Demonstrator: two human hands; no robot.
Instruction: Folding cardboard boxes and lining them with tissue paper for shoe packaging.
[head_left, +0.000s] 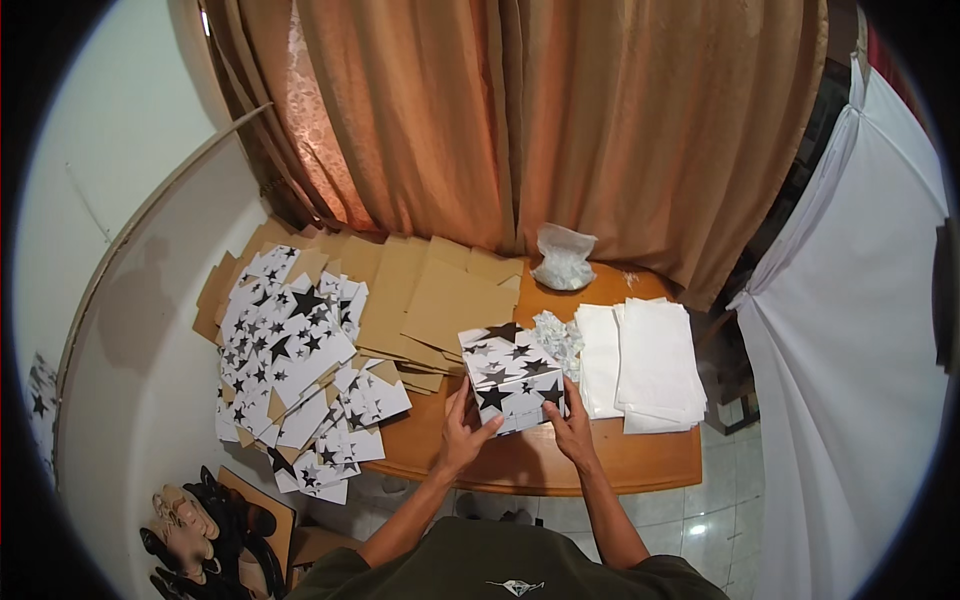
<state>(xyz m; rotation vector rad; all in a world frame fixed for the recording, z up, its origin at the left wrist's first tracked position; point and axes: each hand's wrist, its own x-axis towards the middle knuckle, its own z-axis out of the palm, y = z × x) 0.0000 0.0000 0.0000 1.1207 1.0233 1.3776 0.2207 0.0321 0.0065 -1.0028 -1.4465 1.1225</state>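
Note:
Between my two hands, over the front part of the wooden table, is a white cardboard box printed with black and grey stars. My left hand grips its left side, the thumb lying along the near face. On the opposite side my right hand holds it with the thumb on the front near the corner. The box looks folded into shape with its top closed. Just behind its right edge lies a heap of small pale packets or crumpled bits, too small to name.
Left on the table, star-printed flat cardboard pieces lie in a messy pile beside brown cardboard sheets. White paper stacks sit at right, a filled clear plastic bag behind. Shoes are at lower left; brown curtains hang behind.

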